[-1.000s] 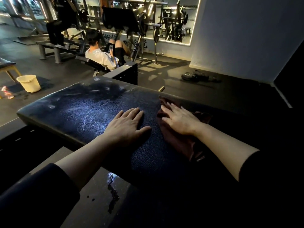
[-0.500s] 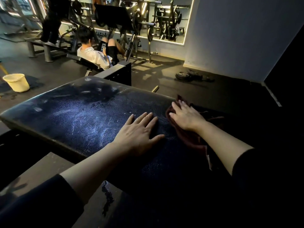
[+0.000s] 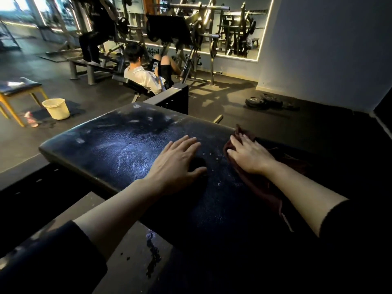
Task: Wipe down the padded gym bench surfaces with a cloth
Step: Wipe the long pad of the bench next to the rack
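Note:
A wide black padded bench (image 3: pixel 110 149) fills the middle of the head view, its textured surface streaked with damp marks. My left hand (image 3: pixel 176 164) lies flat on the pad with fingers spread. To its right, my right hand (image 3: pixel 250 153) presses flat on a dark red cloth (image 3: pixel 263 187), which is bunched under the palm and trails back along my forearm. The cloth's far tip pokes out beyond my fingertips near the pad's far edge.
A cream bucket (image 3: pixel 56 108) and a pink spray bottle (image 3: pixel 30 119) stand on the floor at left, beside a yellow-legged stool (image 3: pixel 19 88). A person sits on a machine (image 3: pixel 146 79) beyond the bench. Weight plates (image 3: pixel 269 101) lie on the floor at right. A water puddle (image 3: pixel 152 251) marks the step below.
My right hand slid the cloth along the pad to the right, away from my left hand. The left hand stays flat on the pad. The head camera shifted a little.

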